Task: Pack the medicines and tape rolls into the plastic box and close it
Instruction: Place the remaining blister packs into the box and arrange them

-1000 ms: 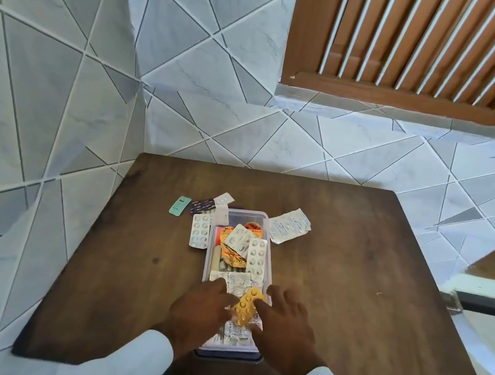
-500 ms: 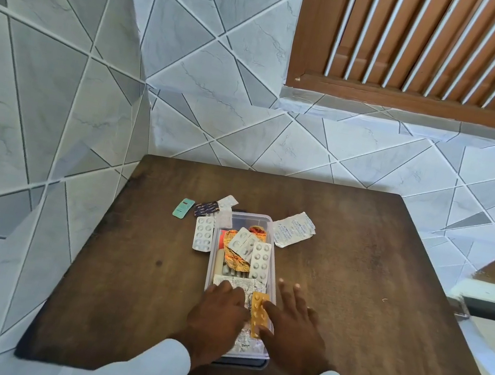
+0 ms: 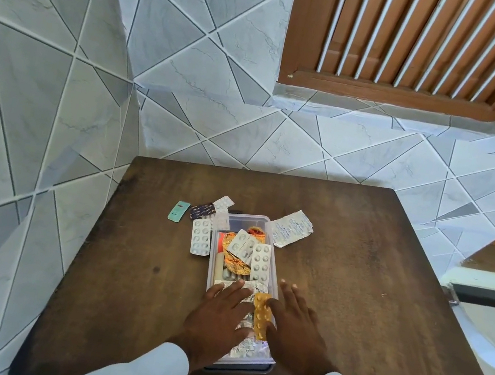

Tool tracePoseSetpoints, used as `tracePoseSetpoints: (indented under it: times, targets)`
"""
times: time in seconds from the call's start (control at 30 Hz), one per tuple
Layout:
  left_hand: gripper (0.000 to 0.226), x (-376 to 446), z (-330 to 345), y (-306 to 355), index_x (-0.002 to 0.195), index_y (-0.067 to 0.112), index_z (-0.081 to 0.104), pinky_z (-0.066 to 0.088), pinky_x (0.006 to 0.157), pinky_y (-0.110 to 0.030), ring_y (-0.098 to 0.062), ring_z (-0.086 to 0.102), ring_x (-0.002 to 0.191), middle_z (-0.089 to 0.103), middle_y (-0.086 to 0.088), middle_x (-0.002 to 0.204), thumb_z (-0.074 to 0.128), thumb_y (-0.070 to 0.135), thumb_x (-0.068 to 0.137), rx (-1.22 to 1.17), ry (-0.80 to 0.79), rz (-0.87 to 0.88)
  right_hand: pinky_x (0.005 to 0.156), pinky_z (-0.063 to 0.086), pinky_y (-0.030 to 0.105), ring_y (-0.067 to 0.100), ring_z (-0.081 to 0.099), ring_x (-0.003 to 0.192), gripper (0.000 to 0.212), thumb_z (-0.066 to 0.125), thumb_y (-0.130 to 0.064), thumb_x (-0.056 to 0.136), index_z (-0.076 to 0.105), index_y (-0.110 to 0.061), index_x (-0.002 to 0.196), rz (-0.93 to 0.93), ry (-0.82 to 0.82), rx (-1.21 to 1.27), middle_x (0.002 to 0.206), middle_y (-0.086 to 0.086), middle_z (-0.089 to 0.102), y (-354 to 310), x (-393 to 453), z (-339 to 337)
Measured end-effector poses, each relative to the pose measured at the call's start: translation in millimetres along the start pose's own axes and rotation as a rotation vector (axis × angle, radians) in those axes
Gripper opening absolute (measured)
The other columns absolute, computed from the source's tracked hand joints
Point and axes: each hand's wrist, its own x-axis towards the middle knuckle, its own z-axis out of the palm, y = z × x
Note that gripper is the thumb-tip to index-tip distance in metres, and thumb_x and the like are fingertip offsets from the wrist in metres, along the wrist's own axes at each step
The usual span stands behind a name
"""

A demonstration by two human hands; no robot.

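Wooden table (image 3: 370, 291): standing against a tiled wall (image 3: 58, 88), below a slatted wooden shutter (image 3: 414, 41).

Plastic box (image 3: 211, 267): lying open near the table's near edge, holding blister packs, foil strips and an orange wrapper.

Left hand (image 3: 218, 317): resting flat, fingers straight and slightly spread, pressing on the silver foil strips (image 3: 255, 288) in the box's near end.

Right hand (image 3: 298, 323): lying flat with fingers spread, over the box's right rim, touching the orange blister pack (image 3: 261, 315) between the two hands.

White paper packet (image 3: 292, 228): lying on the table just right of the box's far end.

White blister pack (image 3: 200, 237): lying just left of the box.

Dark strip (image 3: 202, 210), small white strip (image 3: 223, 203) and teal strip (image 3: 178, 211): lying beyond it.
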Motion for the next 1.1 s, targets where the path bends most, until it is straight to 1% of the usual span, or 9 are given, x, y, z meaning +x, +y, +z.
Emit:
tracePoseSetpoints:
  times: [0.27,0.4,0.5,0.7,0.8,0.9,0.97,1.03,1.1]
  targets:
    - [0.05,2,-14,-22,0.137,0.034,0.047,-0.006,0.116,-0.03,-0.009,0.014,0.147,0.027,0.016,0.156,0.028,0.056,0.097,-0.089,0.112,0.066,0.12,0.017,0.043,0.021,0.017,0.148,0.038,0.041,-0.05,0.097,0.044,-0.037,0.133,0.06,0.122,0.097,0.16,-0.005,0.022,-17,12,-4]
    - [0.042,13,-27,-52,0.125,0.031,0.058,0.011,0.114,-0.026,-0.01,0.037,0.134,0.048,0.012,0.14,0.035,0.052,0.097,-0.183,0.266,0.04,0.11,0.033,0.036,0.019,0.038,0.134,0.03,0.051,-0.044,0.095,0.056,-0.031,0.121,0.163,0.247,0.225,0.145,-0.004,0.043,-16,21,-17]
    - [0.027,31,-37,-81,0.114,0.027,0.061,0.04,0.1,-0.028,-0.012,0.049,0.114,0.055,0.008,0.12,0.048,0.041,0.095,-0.289,0.388,-0.101,0.088,0.039,0.025,0.021,0.056,0.109,0.019,0.061,-0.025,0.092,0.064,-0.018,0.108,0.24,0.376,0.372,0.119,0.002,0.059,-4,36,-26]
    - [0.032,83,-53,-141,0.118,0.022,0.057,0.05,0.093,-0.036,-0.023,0.055,0.115,0.058,-0.004,0.123,0.065,0.028,0.087,-0.448,0.286,-0.52,0.084,0.041,0.027,0.027,0.06,0.107,0.037,0.065,-0.032,0.089,0.062,-0.012,0.12,0.499,0.226,0.591,0.122,0.008,0.061,32,95,-42]
    - [0.037,105,-53,-159,0.113,0.022,0.06,0.051,0.094,-0.039,-0.027,0.06,0.112,0.064,-0.006,0.121,0.074,0.027,0.08,-0.546,0.192,-0.611,0.072,0.042,0.028,0.027,0.06,0.087,0.026,0.063,-0.034,0.09,0.063,-0.009,0.098,0.554,0.125,0.613,0.096,0.009,0.063,41,134,-55]
    - [0.052,122,-50,-158,0.12,0.019,0.055,0.049,0.094,-0.038,-0.03,0.058,0.116,0.062,-0.007,0.126,0.08,0.031,0.076,-0.622,0.163,-0.731,0.069,0.045,0.032,0.022,0.055,0.074,0.024,0.065,-0.026,0.09,0.055,-0.023,0.068,0.537,0.097,0.65,0.075,0.001,0.057,49,171,-60]
    - [0.062,133,-44,-154,0.125,0.019,0.048,0.05,0.093,-0.042,-0.031,0.056,0.118,0.059,-0.008,0.129,0.08,0.037,0.075,-0.662,0.158,-0.806,0.076,0.045,0.031,0.028,0.065,0.09,0.011,0.073,-0.024,0.085,0.068,-0.016,0.09,0.549,0.146,0.714,0.091,0.005,0.068,54,189,-60]
    - [0.066,142,-40,-150,0.129,0.02,0.043,0.049,0.093,-0.042,-0.033,0.054,0.12,0.055,-0.01,0.132,0.076,0.043,0.077,-0.613,0.153,-0.854,0.081,0.05,0.032,0.03,0.067,0.102,0.043,0.079,-0.029,0.077,0.068,-0.01,0.114,0.589,0.186,0.746,0.111,0.006,0.071,60,205,-57]
    - [0.069,149,-40,-148,0.135,0.02,0.038,0.049,0.095,-0.042,-0.034,0.053,0.122,0.053,-0.011,0.136,0.072,0.043,0.081,-0.565,0.141,-0.88,0.089,0.054,0.037,0.027,0.067,0.106,0.054,0.082,-0.035,0.069,0.068,-0.014,0.117,0.587,0.2,0.739,0.118,0.006,0.07,62,215,-56]
